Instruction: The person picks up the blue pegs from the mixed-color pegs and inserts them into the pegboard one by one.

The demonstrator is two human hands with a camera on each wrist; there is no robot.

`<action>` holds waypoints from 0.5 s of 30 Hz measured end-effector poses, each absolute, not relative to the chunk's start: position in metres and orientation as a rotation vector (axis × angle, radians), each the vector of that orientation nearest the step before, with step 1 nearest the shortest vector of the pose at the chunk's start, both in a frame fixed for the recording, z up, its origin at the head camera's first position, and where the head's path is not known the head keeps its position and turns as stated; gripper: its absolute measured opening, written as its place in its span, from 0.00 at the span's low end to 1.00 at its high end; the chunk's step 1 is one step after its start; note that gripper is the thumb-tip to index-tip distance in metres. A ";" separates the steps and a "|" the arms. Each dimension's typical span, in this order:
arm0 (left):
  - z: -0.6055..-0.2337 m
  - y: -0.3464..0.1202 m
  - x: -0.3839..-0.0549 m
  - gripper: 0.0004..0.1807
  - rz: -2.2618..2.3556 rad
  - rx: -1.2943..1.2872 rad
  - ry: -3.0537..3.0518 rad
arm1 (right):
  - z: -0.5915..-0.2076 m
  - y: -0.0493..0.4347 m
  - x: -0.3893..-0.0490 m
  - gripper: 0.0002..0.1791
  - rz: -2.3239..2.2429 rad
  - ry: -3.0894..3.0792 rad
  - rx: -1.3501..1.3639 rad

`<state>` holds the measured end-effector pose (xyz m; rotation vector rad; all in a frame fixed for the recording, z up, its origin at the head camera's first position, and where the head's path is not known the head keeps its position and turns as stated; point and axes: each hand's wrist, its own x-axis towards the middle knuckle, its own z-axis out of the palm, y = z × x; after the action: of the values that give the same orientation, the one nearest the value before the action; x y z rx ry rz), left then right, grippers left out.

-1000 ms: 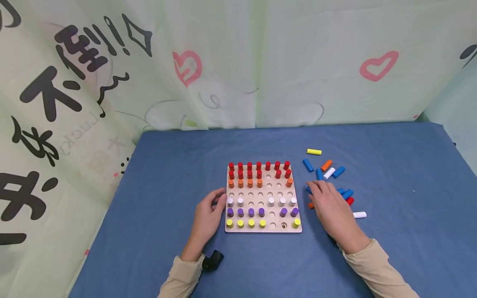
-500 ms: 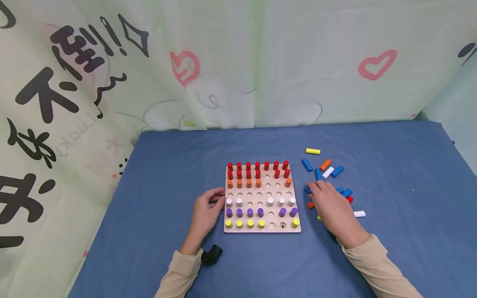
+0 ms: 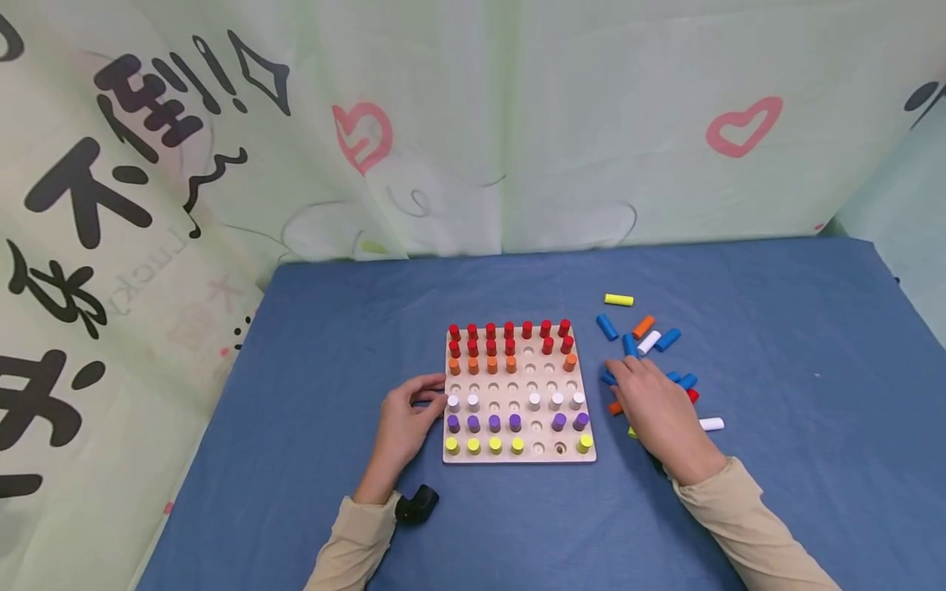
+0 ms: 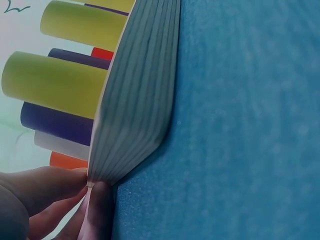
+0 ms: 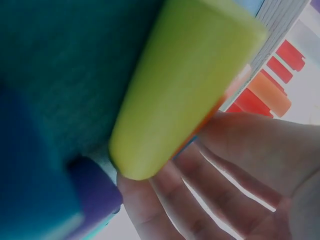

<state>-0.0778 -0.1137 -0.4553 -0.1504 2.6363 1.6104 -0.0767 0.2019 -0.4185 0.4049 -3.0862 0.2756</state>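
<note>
A square wooden pegboard [image 3: 532, 460] holds rows of red, orange, white, purple and yellow pegs, with several bare holes among them. My left hand [image 3: 404, 419] grips its left edge. In the left wrist view, the thumb [image 4: 55, 185] lies on top and a finger presses the layered side. Right of the board, my right hand [image 3: 661, 419] reaches palm down over a pile of loose pegs. The right wrist view has its fingers [image 5: 210, 190] extended behind a yellow peg [image 5: 180, 95], with a purple peg [image 5: 95, 192] beside them. Whatever is under the fingertips is hidden.
Around the right hand lie loose pegs, including a blue one [image 3: 607, 327], an orange one [image 3: 644, 327], a white one [image 3: 712, 424] and a yellow one [image 3: 619, 300]. Blue cloth [image 3: 332, 345] covers the table. A printed curtain [image 3: 443, 123] hangs behind it.
The head view has shifted slightly. A yellow peg's end has come into sight beside the right palm. The left hand keeps its grip on the pegboard.
</note>
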 end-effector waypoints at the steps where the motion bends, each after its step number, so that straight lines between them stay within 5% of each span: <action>1: -0.455 -0.114 -0.078 0.17 1.608 -0.151 2.635 | -0.418 0.202 -0.077 0.24 0.274 -3.086 0.404; 15: -0.454 -0.115 -0.080 0.17 1.582 -0.158 2.624 | -0.419 0.203 -0.080 0.24 0.342 -3.085 0.404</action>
<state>-0.0797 -0.1150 -0.4539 -0.1584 2.6240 1.5823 -0.0796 0.2030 -0.4188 0.4042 -3.0848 0.3418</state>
